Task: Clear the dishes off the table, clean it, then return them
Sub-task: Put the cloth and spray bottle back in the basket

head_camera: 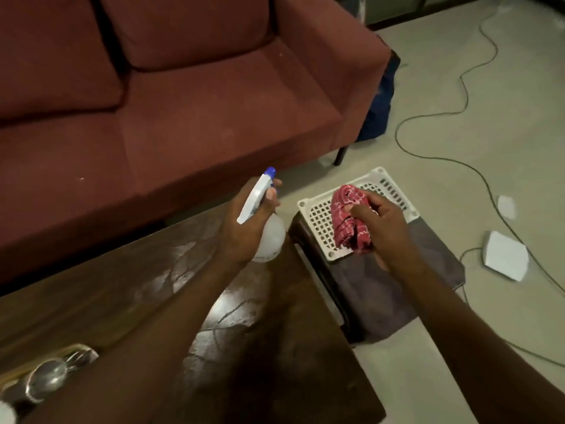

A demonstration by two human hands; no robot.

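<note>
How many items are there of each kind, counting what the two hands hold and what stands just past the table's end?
spray bottle: 1, gripped by the left hand
red cloth: 1, gripped by the right hand
white perforated tray: 1, on the stool
dark stool: 1
Total: 4

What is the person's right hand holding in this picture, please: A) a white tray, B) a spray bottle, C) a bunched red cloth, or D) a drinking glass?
C: the right hand has its fingers curled round the bunched red cloth over the white perforated tray, while the left hand grips the spray bottle.
</note>
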